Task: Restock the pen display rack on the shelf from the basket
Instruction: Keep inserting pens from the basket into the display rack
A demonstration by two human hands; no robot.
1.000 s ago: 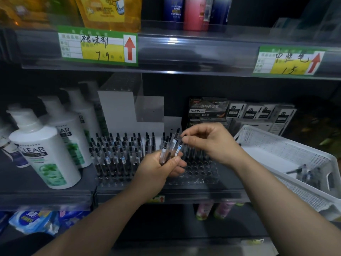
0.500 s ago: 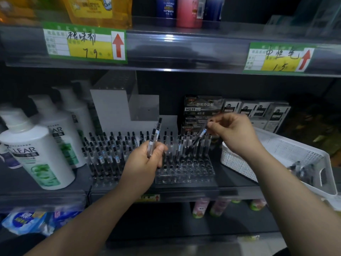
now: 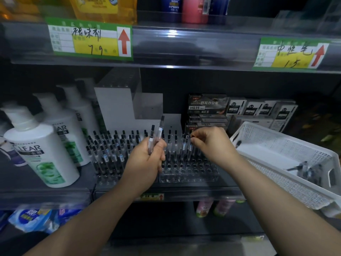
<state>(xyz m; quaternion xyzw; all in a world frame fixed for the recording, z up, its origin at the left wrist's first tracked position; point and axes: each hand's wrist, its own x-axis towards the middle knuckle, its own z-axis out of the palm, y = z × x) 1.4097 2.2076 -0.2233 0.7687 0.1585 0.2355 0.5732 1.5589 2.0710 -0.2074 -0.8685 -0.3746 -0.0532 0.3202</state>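
On the middle shelf (image 3: 46, 195), one clear pen rack (image 3: 188, 175) sits between three white shampoo bottles (image 3: 42, 150) on its left and one white basket (image 3: 276, 143) on its right, which has a few loose pens (image 3: 306, 169) in its near corner. Left hand (image 3: 147, 163) is curled round two upright pens (image 3: 156, 133) (maybe a third, hard to tell) just above the rack, while right hand (image 3: 212, 145) pinches the top of one pen (image 3: 190, 147) standing in the rack's back right rows.
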